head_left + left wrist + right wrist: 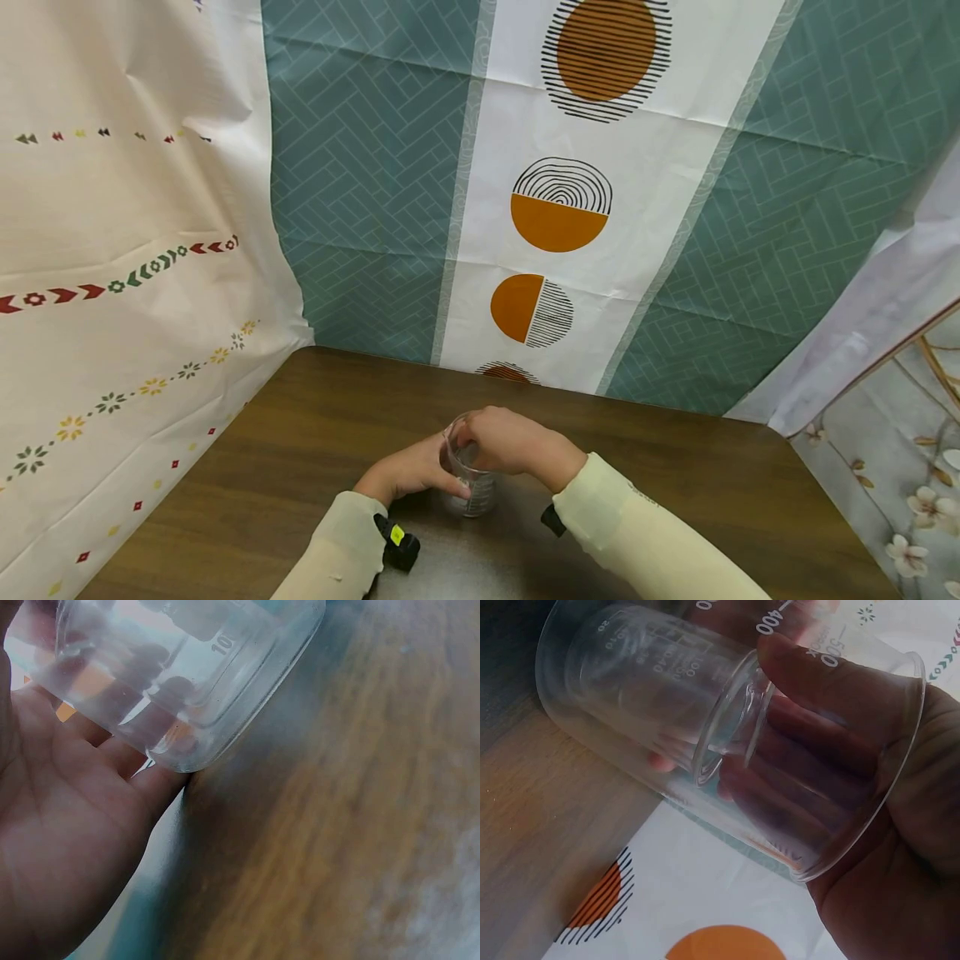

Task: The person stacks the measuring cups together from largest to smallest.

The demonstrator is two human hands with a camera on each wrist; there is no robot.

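A large clear beaker (pixel 478 498) stands on the wooden table, its side marked with white graduations. My left hand (pixel 416 471) holds it round the left side, thumb across the near wall; in the left wrist view the fingers (pixel 157 787) show behind the clear wall. My right hand (pixel 517 443) reaches down through the mouth of the large beaker. Inside it sits a smaller graduated beaker (pixel 641 671), seen in the right wrist view. The right thumb and fingers pinch at the small beaker's rim (pixel 709 750); their exact contact is blurred by the glass.
The brown wooden table (pixel 337 400) spreads round the beakers. Behind it hangs a green and white cloth (pixel 360 208) with orange circles. A patterned cream cloth (pixel 135 250) borders the left side, and a floral cloth (pixel 900 450) the right.
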